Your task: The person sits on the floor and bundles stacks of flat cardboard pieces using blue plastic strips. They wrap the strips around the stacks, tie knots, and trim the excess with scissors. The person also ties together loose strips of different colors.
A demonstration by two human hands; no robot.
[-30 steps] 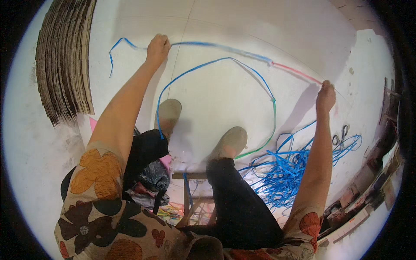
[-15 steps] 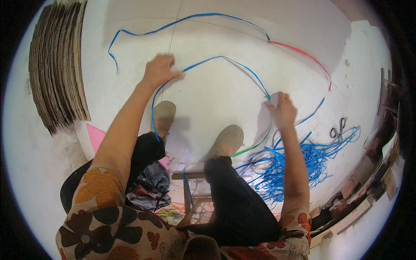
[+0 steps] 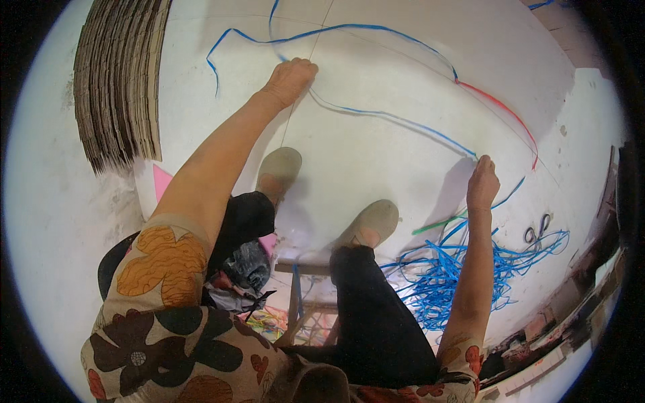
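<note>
A thin blue strap [image 3: 403, 118] runs between my two hands above the pale floor. My left hand [image 3: 290, 79] is closed on it at the far middle, and its loose blue end trails beyond the hand. Farther right, my right hand [image 3: 483, 181] pinches the strap's other end, where a bit of green shows at the fingers. A green strip [image 3: 440, 224] slants below that hand, near the blue pile. Beyond my hands, a second blue strap [image 3: 376, 27] lies in an arc, joined to a red strip [image 3: 504, 106].
A tangled pile of blue straps [image 3: 443, 282] lies beside my right forearm, with black-handled scissors [image 3: 537, 230] next to it. Stacked brown cardboard sheets [image 3: 121, 80] stand at the left. My shoes [image 3: 280, 164] rest on the floor. A dark plastic bag [image 3: 245, 269] sits by a wooden stool [image 3: 306, 270].
My left hand has moved farther away and my right hand outward to the right. The blue strap's loose end has swung from near my left shoe to beyond my left hand.
</note>
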